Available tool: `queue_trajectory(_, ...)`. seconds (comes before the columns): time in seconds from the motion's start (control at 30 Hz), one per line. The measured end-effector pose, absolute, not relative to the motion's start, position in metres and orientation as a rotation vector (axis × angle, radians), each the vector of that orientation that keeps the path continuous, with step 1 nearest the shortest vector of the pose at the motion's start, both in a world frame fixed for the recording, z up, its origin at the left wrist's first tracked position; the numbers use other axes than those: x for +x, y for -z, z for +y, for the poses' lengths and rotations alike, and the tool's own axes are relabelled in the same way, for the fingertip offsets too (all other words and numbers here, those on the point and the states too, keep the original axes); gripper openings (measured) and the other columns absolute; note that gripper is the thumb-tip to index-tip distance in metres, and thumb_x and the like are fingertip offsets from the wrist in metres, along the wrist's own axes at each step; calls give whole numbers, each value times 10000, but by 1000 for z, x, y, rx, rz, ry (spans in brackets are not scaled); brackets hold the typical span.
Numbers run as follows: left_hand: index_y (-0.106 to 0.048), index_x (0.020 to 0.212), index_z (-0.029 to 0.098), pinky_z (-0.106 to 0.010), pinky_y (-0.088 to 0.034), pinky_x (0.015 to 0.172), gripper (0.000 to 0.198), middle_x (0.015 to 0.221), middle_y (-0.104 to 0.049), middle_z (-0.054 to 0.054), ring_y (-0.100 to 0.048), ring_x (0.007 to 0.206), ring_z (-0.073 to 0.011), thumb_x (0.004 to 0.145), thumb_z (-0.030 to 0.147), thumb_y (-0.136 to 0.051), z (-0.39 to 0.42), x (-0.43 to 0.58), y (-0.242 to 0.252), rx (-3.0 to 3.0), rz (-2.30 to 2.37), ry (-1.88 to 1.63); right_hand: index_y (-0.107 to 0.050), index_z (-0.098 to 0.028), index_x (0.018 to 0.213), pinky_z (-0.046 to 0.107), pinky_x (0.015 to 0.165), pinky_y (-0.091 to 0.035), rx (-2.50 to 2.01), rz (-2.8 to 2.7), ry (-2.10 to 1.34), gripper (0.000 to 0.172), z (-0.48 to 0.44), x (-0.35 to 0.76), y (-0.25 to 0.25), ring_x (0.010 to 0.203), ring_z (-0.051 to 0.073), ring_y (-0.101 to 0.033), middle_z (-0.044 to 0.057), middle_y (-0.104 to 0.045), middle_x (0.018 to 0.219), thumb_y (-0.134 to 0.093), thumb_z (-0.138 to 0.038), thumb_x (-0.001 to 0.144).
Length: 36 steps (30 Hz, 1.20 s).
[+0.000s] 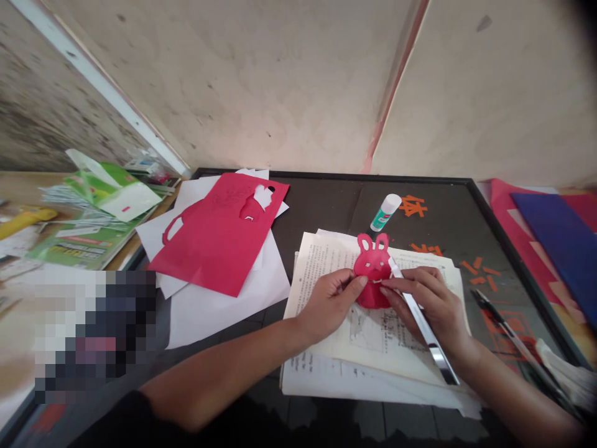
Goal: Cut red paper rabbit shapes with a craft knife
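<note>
Booklets (88,246) at far left, near yellow tool (28,221); well apart from both hands, so probably little risk there. Next, red sheet (209,249) with cut-away holes, lying over white sheets (224,320) on dark bench (317,205). Overlapping, apparently unweighted; could slide or crease from a brush of left forearm (233,367).

Left hand (329,305): grip pinched on left edge of rabbit (374,267), thumb uppermost. Red paper, thin-looking, pierced at ears and eyes, with a gap below the face. Held over open book (321,255); cannot tell whether touching page. Likeliest trouble: a tear at narrow ear loops or at the gap, from opposed pulls. Also a crease, from too hard a pinch.

Glue stick (385,214) just behind rabbit, white end up. Could topple from a forward nudge.

Right hand (433,298): grip closed around silver tool (420,320), fingertips at rabbit's right side. Upper end close to paper; too small to judge sharpness. Could nick or snag the edge, from a slip or twist.

Farther right, orange pieces (482,274) and pen (504,323); could be disturbed by a sweep of right wrist.
</note>
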<state>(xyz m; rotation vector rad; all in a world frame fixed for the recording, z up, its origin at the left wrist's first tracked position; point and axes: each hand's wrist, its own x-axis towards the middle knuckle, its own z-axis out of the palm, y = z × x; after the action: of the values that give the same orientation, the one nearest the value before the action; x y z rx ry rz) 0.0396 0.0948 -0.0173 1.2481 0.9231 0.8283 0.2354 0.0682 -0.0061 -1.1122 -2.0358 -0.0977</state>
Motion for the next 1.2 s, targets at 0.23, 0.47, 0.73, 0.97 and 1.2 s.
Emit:
queue_trajectory(0.23,-601,741,161,-260,-423,631,374,703,-555,-3,-495,656,-123,867,512,-619,95,41,20,1164,927,-858,-660,-258,975,331,651,-526,-1240,-1901,-10,162,66,237,2,723,193,-650,43,-673,843,-680,-156,851)
queue_trajectory(0.47,-596,737,161,-283,-449,704,369,703,-542,-2,-515,716,-139,865,506,-627,95,41,18,1130,897,-888,-658,-243,947,296,683,-535,-1394,-1722,-486,69,66,241,8,756,182,-652,29,-678,872,-601,-230,910)
queue_trajectory(0.73,-626,768,160,-299,-477,740,371,734,-579,-9,-546,745,-148,869,517,-636,94,40,19,1141,862,-879,-662,-248,910,273,648,-530,-1271,-1625,-757,68,63,244,6,707,172,-633,10,-670,821,-600,-276,917)
queue_trajectory(0.97,-679,849,160,-342,-508,826,334,831,-657,-42,-618,846,-182,881,490,-638,93,39,16,1121,779,-884,-576,-236,757,256,540,-453,-1316,-1634,-749,148,63,235,1,586,135,-535,-23,-576,696,-628,-239,897)
queue_trajectory(1.2,-681,942,153,-393,-523,887,243,933,-693,-78,-654,901,-203,865,384,-678,94,42,18,1146,704,-914,-585,-231,737,259,564,-453,-1318,-1722,-764,176,63,235,1,604,134,-552,-26,-591,684,-610,-238,911)
